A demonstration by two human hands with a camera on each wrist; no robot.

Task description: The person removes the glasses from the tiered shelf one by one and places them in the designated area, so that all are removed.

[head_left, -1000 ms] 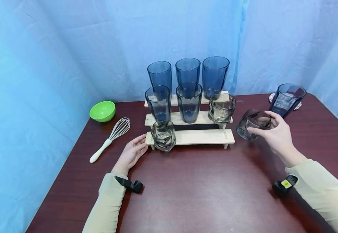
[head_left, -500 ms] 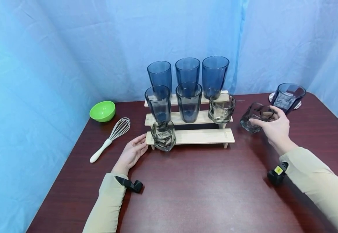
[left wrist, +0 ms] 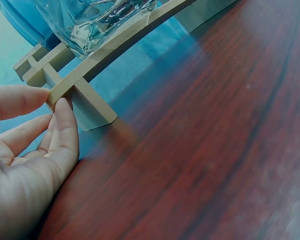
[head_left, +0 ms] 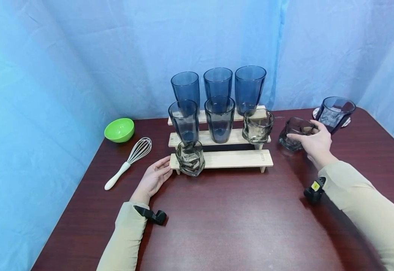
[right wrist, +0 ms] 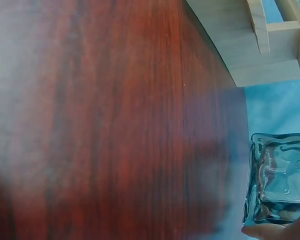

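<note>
Green bowl (head_left: 119, 129), whisk (head_left: 128, 162) lying at table's (head_left: 234, 226) left.

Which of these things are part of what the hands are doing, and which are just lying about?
In hand:
right hand gripping a short glass
left hand touching the rack end
other short glasses and tall glasses on the rack
lone tall glass

Lying about:
green bowl
whisk

A dark reddish-brown wood-grain worktop (head_left: 237, 226) fills the foreground; wrinkled light-blue fabric backdrop (head_left: 81, 56) hangs behind and beside the worktop.
</note>
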